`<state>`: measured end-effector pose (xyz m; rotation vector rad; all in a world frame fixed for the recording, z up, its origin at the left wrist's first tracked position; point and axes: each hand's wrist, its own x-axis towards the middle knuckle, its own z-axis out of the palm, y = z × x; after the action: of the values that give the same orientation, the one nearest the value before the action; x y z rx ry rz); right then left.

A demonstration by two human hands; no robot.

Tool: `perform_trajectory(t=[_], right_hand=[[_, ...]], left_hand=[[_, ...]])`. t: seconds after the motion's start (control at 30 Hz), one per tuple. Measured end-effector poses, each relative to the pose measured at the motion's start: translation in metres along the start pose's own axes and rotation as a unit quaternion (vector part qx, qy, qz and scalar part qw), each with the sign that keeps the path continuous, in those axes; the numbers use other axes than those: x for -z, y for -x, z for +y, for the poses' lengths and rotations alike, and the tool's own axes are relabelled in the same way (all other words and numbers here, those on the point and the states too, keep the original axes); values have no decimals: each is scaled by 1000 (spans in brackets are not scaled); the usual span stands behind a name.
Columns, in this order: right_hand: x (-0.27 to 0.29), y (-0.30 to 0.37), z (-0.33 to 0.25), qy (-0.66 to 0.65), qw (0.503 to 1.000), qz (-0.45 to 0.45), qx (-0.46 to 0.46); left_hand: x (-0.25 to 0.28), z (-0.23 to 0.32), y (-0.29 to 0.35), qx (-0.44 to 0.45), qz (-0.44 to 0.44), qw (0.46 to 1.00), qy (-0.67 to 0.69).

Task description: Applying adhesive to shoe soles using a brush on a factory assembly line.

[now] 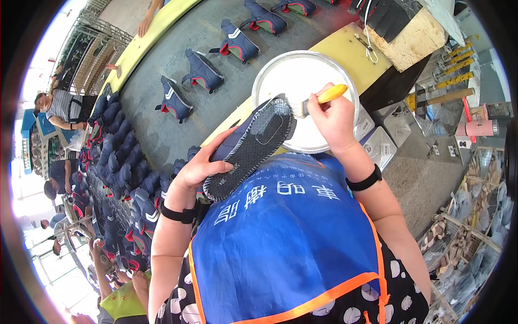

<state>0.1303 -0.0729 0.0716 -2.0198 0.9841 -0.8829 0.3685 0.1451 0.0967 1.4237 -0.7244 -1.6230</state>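
Left hand (195, 168) grips a shoe (258, 139) by its edges, right hand (337, 123) a brush (331, 94) above an open bucket (302, 54).

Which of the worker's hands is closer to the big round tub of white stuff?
Right. The right hand, holding a brush, is over the tub; the left hand, holding a shoe upper, is left of it, farther off.

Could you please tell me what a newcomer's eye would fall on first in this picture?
Probably the blue apron with orange edging, filling the lower middle. Just above it, the left hand holds an upturned navy shoe, and the right hand a yellow-handled brush over a round white tub. A heap of navy shoes crowds the left side.
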Motion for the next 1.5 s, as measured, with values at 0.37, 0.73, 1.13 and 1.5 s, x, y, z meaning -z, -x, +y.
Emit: perform_trajectory(t=[0.37,0.73,1.13,1.5], right_hand=[[-9,-2,-13,-11,999,21,24],[-25,41,-47,-201,979,-42,17],[4,-27,-7,9,992,15,127],[5,-26,-3,-54,983,36,171]], left_hand=[[-3,-13,-3,-81,69,994,-19],[-12,-11,-11,-87,102,990,45],[-6,-8,-12,-125,40,988,-80],[-5,-16,-14,-77,-19,995,63]])
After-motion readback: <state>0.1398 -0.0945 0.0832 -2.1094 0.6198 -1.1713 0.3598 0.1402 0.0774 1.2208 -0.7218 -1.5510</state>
